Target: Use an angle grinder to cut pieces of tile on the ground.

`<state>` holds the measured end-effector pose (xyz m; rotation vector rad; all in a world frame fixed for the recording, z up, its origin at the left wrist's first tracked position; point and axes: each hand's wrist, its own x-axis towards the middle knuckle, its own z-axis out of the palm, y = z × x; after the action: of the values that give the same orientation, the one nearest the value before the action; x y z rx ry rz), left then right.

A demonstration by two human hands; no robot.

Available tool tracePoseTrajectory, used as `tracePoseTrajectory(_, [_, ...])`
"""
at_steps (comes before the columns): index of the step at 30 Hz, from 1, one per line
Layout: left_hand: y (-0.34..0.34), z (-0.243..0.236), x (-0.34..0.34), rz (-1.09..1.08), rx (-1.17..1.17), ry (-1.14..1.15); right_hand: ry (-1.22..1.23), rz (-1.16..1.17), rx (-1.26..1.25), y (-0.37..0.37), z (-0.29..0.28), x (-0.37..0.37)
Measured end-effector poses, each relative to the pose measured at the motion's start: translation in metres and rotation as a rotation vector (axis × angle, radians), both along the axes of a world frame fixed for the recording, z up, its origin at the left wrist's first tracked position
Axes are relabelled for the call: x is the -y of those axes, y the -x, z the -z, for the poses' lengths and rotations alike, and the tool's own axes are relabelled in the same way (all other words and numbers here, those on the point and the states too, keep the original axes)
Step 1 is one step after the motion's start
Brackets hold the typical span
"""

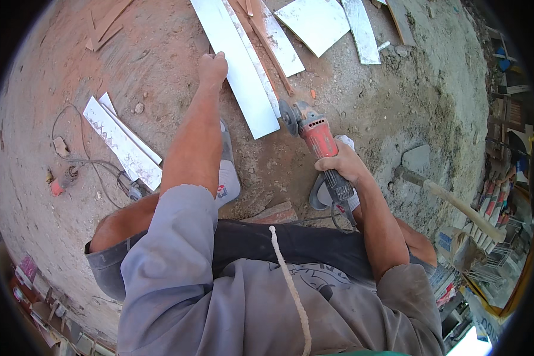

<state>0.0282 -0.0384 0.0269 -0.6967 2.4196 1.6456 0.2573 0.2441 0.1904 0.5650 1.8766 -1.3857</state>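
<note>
My right hand is wrapped around the body of a red and black angle grinder. The grinder's disc points up and to the left, close beside the near end of a long white tile strip. I cannot tell whether the disc touches it or spins. Stretched forward, my left hand closes on the strip's left edge; its fingertips are partly hidden. A narrower strip lies along the right side of the long one on the dirt ground.
White tile pieces and brown strips lie ahead. Two speckled strips lie left, near another red power tool with a looping cord. At right are a shovel and a wooden handle. My slippered feet flank the middle.
</note>
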Motion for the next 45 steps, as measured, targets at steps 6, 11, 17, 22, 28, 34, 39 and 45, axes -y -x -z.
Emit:
tracePoseTrajectory(6, [0.005,0.013,0.004,0.007,0.015,0.051,0.002,-0.025,0.030,-0.003,0.006,-0.003])
tracePoseTrajectory(11, [0.002,0.015,0.002,-0.014,0.014,0.060,-0.007,-0.045,0.043,-0.006,0.013,-0.005])
tracePoseTrajectory(17, [0.005,-0.001,-0.004,-0.002,0.023,0.128,-0.021,-0.062,0.061,0.000,0.006,-0.007])
tracePoseTrajectory(22, [-0.001,-0.015,-0.005,-0.014,0.047,0.087,0.019,-0.059,0.022,0.005,0.002,0.002])
tracePoseTrajectory(28, [-0.012,-0.016,-0.014,-0.115,-0.046,0.100,0.074,-0.040,0.039,0.002,0.002,0.004])
tracePoseTrajectory(34, [-0.017,-0.018,-0.023,-0.104,-0.084,0.123,0.053,0.001,0.034,-0.003,-0.001,0.001])
tracePoseTrajectory(39, [-0.006,0.000,-0.014,-0.093,-0.137,0.142,0.010,-0.027,0.017,0.002,0.001,0.003])
tracePoseTrajectory(45, [-0.008,-0.011,-0.019,-0.086,-0.110,0.068,-0.025,-0.057,0.016,0.000,0.004,-0.004])
